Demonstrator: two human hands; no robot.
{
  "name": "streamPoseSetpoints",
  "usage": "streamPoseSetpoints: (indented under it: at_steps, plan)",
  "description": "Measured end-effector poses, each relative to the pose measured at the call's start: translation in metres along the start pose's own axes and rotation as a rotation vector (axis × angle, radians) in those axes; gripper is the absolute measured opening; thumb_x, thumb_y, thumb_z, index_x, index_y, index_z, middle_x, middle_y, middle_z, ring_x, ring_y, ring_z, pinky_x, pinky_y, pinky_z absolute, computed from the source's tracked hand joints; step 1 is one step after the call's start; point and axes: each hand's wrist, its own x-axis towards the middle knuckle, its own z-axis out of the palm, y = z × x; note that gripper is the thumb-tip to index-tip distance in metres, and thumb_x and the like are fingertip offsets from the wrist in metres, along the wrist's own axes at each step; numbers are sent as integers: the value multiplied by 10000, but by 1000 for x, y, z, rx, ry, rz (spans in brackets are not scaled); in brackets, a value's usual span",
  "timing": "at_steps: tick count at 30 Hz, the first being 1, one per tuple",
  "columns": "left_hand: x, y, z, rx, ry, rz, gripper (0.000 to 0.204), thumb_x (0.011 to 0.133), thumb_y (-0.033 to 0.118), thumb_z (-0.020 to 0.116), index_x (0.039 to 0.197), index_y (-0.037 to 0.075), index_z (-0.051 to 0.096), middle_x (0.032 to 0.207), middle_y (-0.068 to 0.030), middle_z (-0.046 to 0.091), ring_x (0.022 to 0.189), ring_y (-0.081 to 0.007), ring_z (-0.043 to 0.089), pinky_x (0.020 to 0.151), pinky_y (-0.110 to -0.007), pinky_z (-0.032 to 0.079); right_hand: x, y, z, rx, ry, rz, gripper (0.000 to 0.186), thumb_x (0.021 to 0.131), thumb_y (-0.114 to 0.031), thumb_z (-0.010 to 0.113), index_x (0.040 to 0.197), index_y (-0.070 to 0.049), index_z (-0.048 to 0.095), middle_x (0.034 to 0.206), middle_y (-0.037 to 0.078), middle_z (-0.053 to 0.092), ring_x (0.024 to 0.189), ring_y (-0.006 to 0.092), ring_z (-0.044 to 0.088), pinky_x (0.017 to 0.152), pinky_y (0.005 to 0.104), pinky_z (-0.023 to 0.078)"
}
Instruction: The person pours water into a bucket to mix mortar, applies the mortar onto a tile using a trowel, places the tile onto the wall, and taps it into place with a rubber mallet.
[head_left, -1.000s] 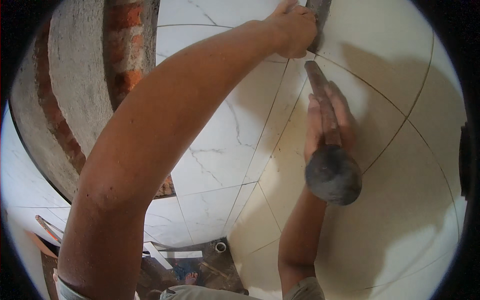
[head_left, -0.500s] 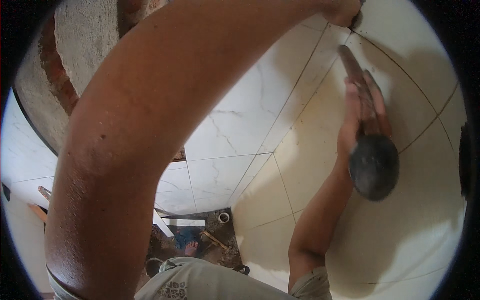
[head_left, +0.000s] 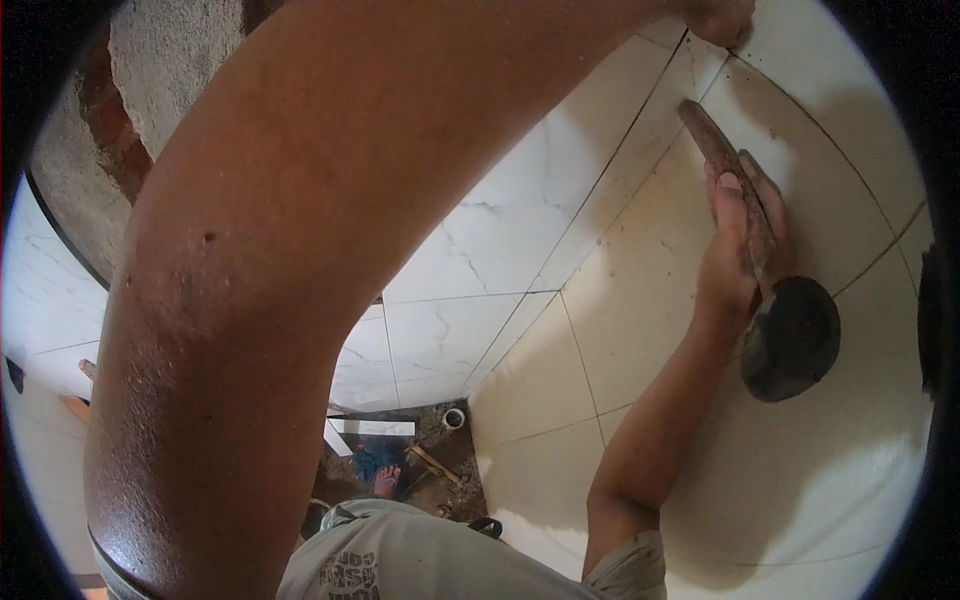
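My right hand (head_left: 735, 225) grips a rubber mallet by its brown wooden handle (head_left: 722, 145). The mallet's black rounded head (head_left: 792, 338) hangs below the hand, and the handle's free end points up toward the wall corner. My left arm crosses the upper part of the view, and my left hand (head_left: 718, 20) is at the top edge, against the tiles by the corner joint. Its fingers are mostly hidden. Cream wall tiles (head_left: 540, 405) with dark joints lie behind the mallet; white veined tiles (head_left: 510, 215) cover the adjoining wall.
Down on the dirty floor are white tile strips (head_left: 385, 428), a white ring-shaped piece (head_left: 454, 418), a wooden stick (head_left: 434, 464) and a bare foot (head_left: 387, 482). Rough concrete and broken brick (head_left: 175, 70) show at the upper left. A black object (head_left: 930, 320) borders the right side.
The mallet and my right hand have shifted right, with the mallet's head swung outward to the right. My left hand appears slightly farther right and higher. The whole view has moved a little.
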Motion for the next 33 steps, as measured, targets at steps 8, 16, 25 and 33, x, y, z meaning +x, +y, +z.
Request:
streamPoseSetpoints:
  at_steps: [8,16,25,33]
  plan:
    - [-18,-7,-11,-117,-33,96,409,836,269,651,1146,12,725,1240,-247,641,1349,-409,448,1177,-592,199,-10,-54,-29,295,-78,530,260,941,-226,680,820,2,645,777,106,664,656,172,613,614,305,518]
    - [-179,20,3,-1681,159,-224,677,833,563,762,1164,-22,687,1292,-173,638,1102,-280,640,1045,-412,450,14,-104,-22,522,-71,516,506,1011,-420,607,704,-20,563,583,53,583,465,126,551,426,289,449]
    - [-233,46,19,-1715,19,10,935,693,552,876,1394,31,543,1293,-107,649,1240,-289,587,1075,-377,448,4,-109,7,430,-217,407,467,992,-422,642,798,2,619,579,20,558,466,96,539,413,274,443]
    - [-239,80,66,-998,-173,89,189,900,207,740,1068,121,728,1205,-67,685,1160,-256,643,1001,-431,531,-374,-31,-25,91,-288,926,239,954,-163,711,785,-59,579,632,-26,493,534,64,411,479,267,329]
